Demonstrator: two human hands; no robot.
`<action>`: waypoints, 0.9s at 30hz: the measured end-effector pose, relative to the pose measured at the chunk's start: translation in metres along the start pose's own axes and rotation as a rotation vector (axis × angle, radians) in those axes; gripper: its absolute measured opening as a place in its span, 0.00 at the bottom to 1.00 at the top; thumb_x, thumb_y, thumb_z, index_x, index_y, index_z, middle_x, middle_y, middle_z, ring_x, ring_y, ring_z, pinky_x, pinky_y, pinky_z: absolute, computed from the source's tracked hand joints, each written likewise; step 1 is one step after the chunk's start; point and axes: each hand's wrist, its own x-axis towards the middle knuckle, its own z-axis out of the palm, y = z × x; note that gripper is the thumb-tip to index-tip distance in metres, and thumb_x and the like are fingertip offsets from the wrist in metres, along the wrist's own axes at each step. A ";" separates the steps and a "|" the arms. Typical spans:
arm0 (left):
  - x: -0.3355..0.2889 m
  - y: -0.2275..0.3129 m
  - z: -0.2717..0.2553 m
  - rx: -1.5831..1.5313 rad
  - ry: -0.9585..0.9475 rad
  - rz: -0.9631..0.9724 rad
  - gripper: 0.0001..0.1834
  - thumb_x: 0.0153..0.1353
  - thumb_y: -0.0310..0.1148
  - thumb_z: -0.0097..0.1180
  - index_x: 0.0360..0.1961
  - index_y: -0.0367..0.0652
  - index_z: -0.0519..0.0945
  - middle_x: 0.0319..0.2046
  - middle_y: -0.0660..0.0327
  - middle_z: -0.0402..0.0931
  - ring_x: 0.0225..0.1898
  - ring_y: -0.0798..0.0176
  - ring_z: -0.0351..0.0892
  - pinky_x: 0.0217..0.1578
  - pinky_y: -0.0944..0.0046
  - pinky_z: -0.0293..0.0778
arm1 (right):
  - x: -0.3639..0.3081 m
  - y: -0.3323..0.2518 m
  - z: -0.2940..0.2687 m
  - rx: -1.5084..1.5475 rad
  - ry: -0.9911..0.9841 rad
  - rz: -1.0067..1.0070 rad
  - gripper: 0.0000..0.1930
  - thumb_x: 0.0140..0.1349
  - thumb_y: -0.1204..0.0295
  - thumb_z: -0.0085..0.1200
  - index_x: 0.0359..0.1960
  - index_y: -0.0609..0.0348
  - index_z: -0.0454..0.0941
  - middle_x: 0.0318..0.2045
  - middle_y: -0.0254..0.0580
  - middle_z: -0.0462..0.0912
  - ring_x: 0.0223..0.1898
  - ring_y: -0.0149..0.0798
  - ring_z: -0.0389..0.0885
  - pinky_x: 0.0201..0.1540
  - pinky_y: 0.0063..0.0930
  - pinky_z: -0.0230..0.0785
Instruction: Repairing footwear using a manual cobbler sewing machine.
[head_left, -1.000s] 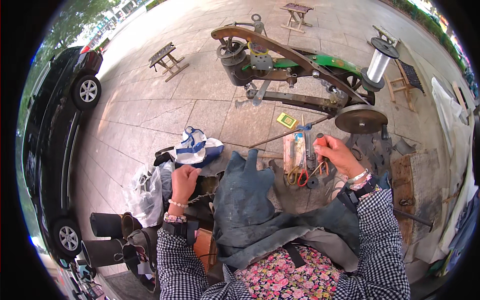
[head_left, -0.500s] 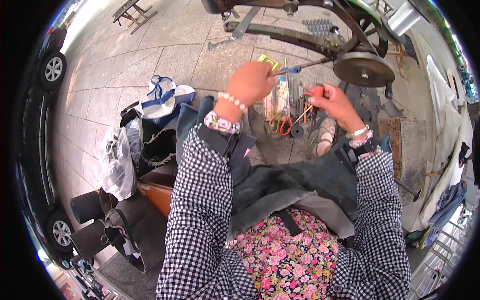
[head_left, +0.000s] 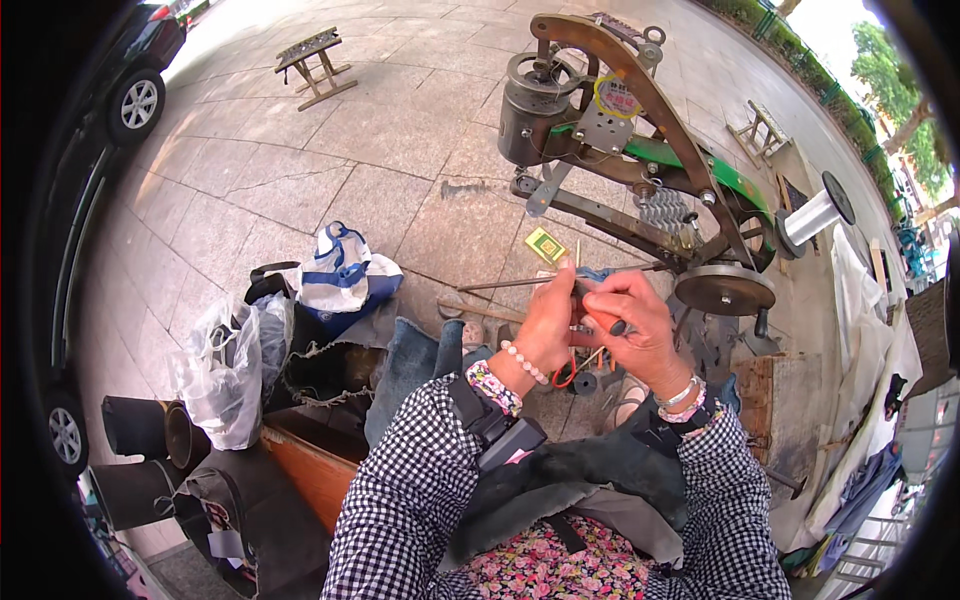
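My two hands meet in front of the sewing machine. My right hand (head_left: 645,335) is closed round a tool with a red-orange handle (head_left: 603,318) and a dark end; its working part is hidden, so its kind cannot be told. Pressed up beside it, my left hand (head_left: 545,325) has its fingers bent round something dark that I cannot make out. Just below the hands, the red handle of a pair of scissors (head_left: 565,379) shows beside a small black spool (head_left: 585,384). A yellow-green packet (head_left: 545,245) lies on the paving beyond them.
A hand-cranked sewing machine (head_left: 735,175) with a handwheel (head_left: 726,290) and a thread spool (head_left: 815,215) stands ahead. At left are a blue-white bag (head_left: 335,280), a plastic bag (head_left: 225,375) and dark rolls (head_left: 130,490). A low stool (head_left: 312,65) stands farther off.
My left hand has come down and right, away from the machine's rod, to meet my right hand. The right hand has lowered with the red-handled tool. The view has tilted up, showing more machine.
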 end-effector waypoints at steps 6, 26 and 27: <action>0.004 0.037 -0.017 -0.346 0.192 0.374 0.15 0.62 0.41 0.35 0.31 0.39 0.67 0.24 0.57 0.68 0.29 0.61 0.70 0.33 0.57 0.69 | 0.039 0.010 0.023 -0.082 -0.141 -0.129 0.19 0.37 0.86 0.52 0.36 0.57 0.74 0.37 0.41 0.74 0.40 0.45 0.73 0.42 0.31 0.66; 0.077 0.121 -0.073 0.041 0.221 0.314 0.07 0.46 0.30 0.56 0.22 0.42 0.70 0.15 0.65 0.64 0.15 0.68 0.62 0.15 0.66 0.61 | 0.089 0.073 0.036 -0.318 -0.025 0.056 0.21 0.46 0.66 0.57 0.43 0.62 0.71 0.45 0.47 0.71 0.49 0.46 0.69 0.51 0.31 0.61; 0.080 0.122 -0.071 0.036 0.170 0.305 0.07 0.46 0.31 0.56 0.21 0.42 0.70 0.15 0.65 0.64 0.16 0.68 0.62 0.16 0.67 0.60 | 0.090 0.074 0.034 -0.268 -0.001 0.115 0.23 0.44 0.65 0.58 0.42 0.63 0.71 0.45 0.48 0.71 0.49 0.45 0.69 0.51 0.31 0.61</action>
